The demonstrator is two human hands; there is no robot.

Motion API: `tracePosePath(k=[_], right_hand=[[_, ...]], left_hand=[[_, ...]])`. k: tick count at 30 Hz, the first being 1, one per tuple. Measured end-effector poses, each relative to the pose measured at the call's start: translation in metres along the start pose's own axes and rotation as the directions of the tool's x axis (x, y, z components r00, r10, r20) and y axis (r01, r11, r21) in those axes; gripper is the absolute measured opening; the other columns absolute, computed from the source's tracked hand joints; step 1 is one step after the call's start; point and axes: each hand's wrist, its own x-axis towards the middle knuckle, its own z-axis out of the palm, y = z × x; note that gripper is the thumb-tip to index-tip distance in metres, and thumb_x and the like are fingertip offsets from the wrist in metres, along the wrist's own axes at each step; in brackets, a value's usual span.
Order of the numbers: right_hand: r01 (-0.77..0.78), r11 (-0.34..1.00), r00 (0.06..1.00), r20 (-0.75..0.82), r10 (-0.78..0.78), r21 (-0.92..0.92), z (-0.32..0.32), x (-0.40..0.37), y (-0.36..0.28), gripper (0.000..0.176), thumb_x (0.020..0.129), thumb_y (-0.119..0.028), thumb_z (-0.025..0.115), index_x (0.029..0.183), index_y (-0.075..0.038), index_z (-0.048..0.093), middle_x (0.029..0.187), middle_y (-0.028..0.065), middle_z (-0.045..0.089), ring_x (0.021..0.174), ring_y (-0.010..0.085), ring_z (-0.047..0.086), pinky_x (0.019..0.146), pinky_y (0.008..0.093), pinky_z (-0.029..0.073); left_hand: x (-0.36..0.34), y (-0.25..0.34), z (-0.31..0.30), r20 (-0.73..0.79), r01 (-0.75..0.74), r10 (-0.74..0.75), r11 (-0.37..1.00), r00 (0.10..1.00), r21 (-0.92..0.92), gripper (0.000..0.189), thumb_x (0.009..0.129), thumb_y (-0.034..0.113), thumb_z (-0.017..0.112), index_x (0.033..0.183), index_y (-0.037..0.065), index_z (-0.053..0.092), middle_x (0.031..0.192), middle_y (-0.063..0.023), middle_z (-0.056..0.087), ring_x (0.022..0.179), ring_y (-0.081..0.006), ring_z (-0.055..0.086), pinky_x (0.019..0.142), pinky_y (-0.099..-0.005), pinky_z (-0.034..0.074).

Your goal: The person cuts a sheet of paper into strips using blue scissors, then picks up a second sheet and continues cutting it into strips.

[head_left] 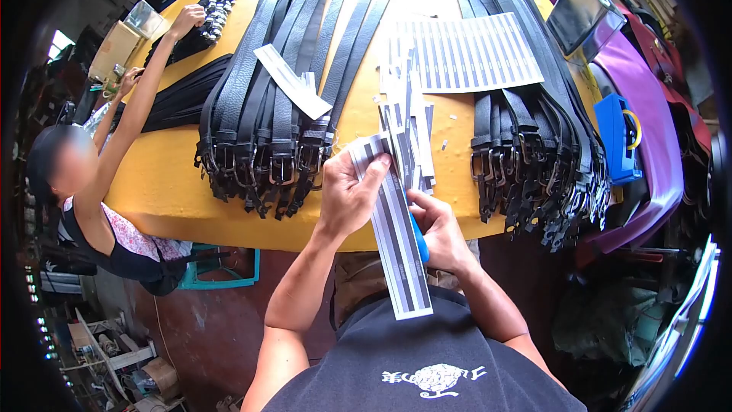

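Note:
My left hand (354, 191) pinches a striped grey-and-white printed paper strip (400, 259) near its upper end, thumb on top. The strip hangs down over my shirt. In my right hand (442, 233) is a pair of scissors with a blue handle (418, 238), held along the strip's right edge; the blades are mostly hidden by paper. Just beyond my hands, cut paper strips (418, 126) lie in a loose pile. A larger striped sheet (476, 53) rests behind them, partly over black belts. Another short strip piece (292, 82) lies on the left belts.
Bundles of black buckled belts lie left (263, 114) and right (534, 152) on the yellow-covered table (183, 210). A co-worker (91, 175) reaches over the table's left side. A blue box (619, 137) and purple material (648, 122) are at the right. A teal stool (221, 282) stands below.

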Motion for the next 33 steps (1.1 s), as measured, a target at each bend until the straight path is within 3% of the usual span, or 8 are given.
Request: tracePosePath(k=[17, 28, 33], right_hand=[[-0.019, 1.0, 1.0, -0.019, 0.019, -0.012, -0.014, 0.035, -0.008, 0.058, 0.077, -0.005, 0.073, 0.128, 0.005, 0.047, 0.095, 0.0089, 0.068, 0.083, 0.0078, 0.061, 0.074, 0.0236, 0.05], [-0.08, 0.996, 0.993, -0.092, 0.075, -0.05, -0.032, 0.065, 0.01, 0.061, 0.074, -0.005, 0.075, 0.129, 0.003, 0.049, 0.084, 0.0053, 0.067, 0.069, 0.0048, 0.059, 0.058, 0.021, 0.048], [-0.041, 0.999, 0.989, -0.139, 0.042, 0.004, -0.042, 0.082, 0.029, 0.054, 0.076, -0.007, 0.075, 0.125, 0.001, 0.052, 0.076, 0.0044, 0.066, 0.061, 0.0039, 0.057, 0.054, 0.0201, 0.046]], left_hand=[[0.031, -0.011, -0.002, 0.022, 0.01, -0.01, 1.0, 1.0, -0.028, 0.016, 0.09, 0.006, 0.055, 0.099, -0.003, 0.066, 0.08, 0.0008, 0.065, 0.069, -0.0022, 0.053, 0.059, -0.019, 0.042], [0.057, -0.04, -0.007, 0.019, 0.152, -0.151, 0.98, 0.988, -0.124, 0.017, 0.09, 0.004, 0.055, 0.101, -0.004, 0.064, 0.087, -0.0043, 0.068, 0.074, -0.0061, 0.06, 0.064, -0.0206, 0.047], [0.061, -0.058, -0.013, -0.047, 0.153, -0.166, 0.966, 0.985, -0.21, 0.013, 0.09, 0.004, 0.055, 0.096, -0.003, 0.064, 0.084, -0.0053, 0.067, 0.069, -0.0066, 0.061, 0.06, -0.0205, 0.048]])
